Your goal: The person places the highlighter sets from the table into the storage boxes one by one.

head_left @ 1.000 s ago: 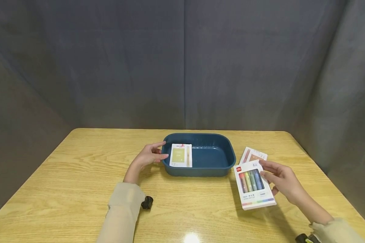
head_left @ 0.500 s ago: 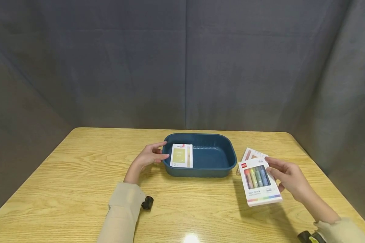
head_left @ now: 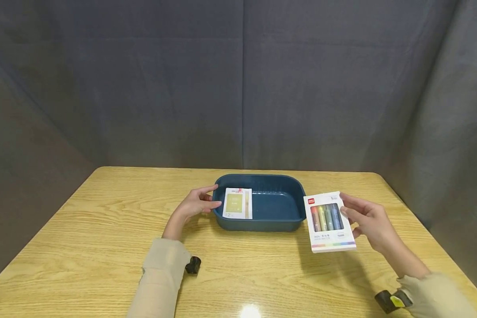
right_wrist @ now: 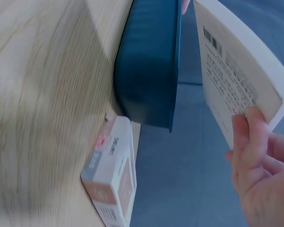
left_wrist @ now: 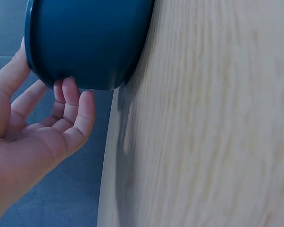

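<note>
My left hand (head_left: 192, 204) grips the left end of a dark blue plastic basin (head_left: 262, 225), thumb and forefinger at the rim, the other fingers curled against the outer wall in the left wrist view. Inside the basin, at its left, lies a white box with a yellow-green panel (head_left: 236, 203). On the right, my right hand (head_left: 369, 221) pinches a white box of crayons (head_left: 331, 239) by its right edge. Its windowed front, showing several coloured sticks, faces me; the printed back shows in the right wrist view. The box is held tilted above the table, beside the basin's right end.
Another small white box with a pinkish-brown panel (right_wrist: 109, 170) rests on the wooden table (head_left: 103, 247) by the basin's right end; the held box hides it in the head view. Grey curtains (head_left: 175, 88) stand behind the table and along both sides.
The crayon box in my right hand first shifted slightly right, then rose and came left toward the basin, covering the other box behind it. My left hand stays at the basin.
</note>
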The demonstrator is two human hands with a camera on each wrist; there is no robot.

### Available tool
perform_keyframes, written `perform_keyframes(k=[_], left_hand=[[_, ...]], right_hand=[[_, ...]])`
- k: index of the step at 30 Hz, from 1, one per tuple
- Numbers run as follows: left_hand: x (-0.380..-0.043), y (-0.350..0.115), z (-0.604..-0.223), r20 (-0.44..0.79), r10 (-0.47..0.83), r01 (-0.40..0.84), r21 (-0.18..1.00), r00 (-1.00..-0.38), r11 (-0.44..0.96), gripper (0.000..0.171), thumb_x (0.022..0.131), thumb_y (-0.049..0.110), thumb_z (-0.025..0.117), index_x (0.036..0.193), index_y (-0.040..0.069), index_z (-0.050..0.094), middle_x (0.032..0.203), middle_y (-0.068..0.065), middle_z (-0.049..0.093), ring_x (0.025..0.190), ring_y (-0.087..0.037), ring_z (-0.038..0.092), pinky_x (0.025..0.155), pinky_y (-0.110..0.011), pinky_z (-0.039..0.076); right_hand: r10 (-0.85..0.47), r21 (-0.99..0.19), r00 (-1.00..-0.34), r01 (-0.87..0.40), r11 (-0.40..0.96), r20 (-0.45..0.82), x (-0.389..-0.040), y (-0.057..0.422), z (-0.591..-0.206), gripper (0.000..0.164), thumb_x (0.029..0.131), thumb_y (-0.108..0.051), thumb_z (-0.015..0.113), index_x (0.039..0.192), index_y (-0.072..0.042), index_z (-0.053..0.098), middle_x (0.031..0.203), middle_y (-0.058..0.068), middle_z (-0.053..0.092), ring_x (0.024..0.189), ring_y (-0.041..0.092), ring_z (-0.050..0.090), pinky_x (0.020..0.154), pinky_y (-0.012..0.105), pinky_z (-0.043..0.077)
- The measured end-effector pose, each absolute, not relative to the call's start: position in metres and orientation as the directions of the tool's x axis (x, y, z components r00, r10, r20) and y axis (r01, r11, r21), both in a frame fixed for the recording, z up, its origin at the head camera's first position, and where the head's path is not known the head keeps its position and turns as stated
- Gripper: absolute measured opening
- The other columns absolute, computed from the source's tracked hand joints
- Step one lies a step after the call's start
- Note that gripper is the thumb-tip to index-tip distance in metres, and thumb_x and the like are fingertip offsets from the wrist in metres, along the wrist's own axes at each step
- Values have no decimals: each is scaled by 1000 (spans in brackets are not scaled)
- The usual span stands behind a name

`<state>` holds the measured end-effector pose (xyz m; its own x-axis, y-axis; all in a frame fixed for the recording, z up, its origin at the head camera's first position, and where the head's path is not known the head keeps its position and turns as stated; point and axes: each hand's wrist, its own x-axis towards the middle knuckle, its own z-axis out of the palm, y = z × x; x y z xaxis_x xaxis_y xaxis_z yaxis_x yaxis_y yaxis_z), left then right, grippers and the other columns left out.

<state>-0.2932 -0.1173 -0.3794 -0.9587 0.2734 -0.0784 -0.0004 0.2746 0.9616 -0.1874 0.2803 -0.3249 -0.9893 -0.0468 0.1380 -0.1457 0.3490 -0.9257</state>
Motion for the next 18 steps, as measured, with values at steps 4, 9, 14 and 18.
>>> perform_keyframes(k=[4,9,14,18], left_hand=[[-294,-117,-380,-78,272,1,960,-959,279,61,81,11,67,136,8,39,90,-11,44,77,-18,43,71,-35,46],[-294,-117,-379,-81,285,0,963,-955,270,62,81,11,67,136,7,39,90,-10,44,77,-18,42,73,-37,46],[-286,-115,-367,-91,293,-11,965,-952,264,61,82,7,65,136,3,37,89,-11,44,77,-17,42,79,-43,44],[-279,-113,-357,-95,288,-11,960,-953,278,59,83,5,62,136,0,35,90,-11,44,77,-17,42,82,-45,43]], right_hand=[[-27,-951,-994,-113,288,110,-194,274,-326,53,90,-11,55,133,9,33,96,-15,58,64,10,55,43,26,47],[-7,-977,-996,-86,193,86,-202,263,-324,57,87,-11,58,134,8,32,92,-15,59,61,9,55,43,23,46],[-3,-991,-997,-75,113,75,-212,251,-322,59,86,-11,60,135,6,32,94,-13,60,60,10,57,42,22,46],[11,-995,-998,-60,80,61,-222,241,-322,56,86,-10,60,135,4,34,98,-10,58,59,9,56,41,21,45]])
